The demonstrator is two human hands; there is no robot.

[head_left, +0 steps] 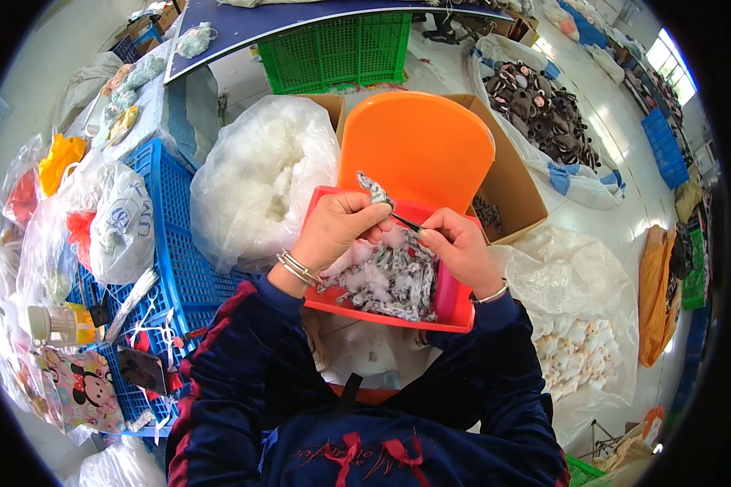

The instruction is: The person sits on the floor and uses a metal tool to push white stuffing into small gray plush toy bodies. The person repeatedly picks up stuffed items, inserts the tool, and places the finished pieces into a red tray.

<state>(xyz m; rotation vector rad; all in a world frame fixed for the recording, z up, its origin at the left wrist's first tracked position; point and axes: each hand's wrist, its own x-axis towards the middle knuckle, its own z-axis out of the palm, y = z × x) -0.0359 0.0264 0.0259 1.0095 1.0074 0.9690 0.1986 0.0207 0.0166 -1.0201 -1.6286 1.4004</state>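
My left hand (333, 231) pinches a small grey-and-white mottled fabric piece (376, 190) between thumb and fingers. Closed around a thin dark rod-like tool (408, 223) is my right hand (463, 250); the tool's far end meets the fabric at my left fingertips, and whether it goes inside is hidden. Both hands are above a red tray (365, 319). Many similar grey mottled pieces (402, 284) lie in the tray, mixed with tufts of white fluffy stuffing (367, 284). A magenta object (447, 292) sits along the tray's right side.
An orange chair back (418, 146) rises behind the tray, before a cardboard box (512, 191). Left of it bulges a clear bag of white stuffing (272, 174). Blue crates (179, 235) with bags and a phone (141, 370) stand left; a bag of white pieces (577, 349) lies right.
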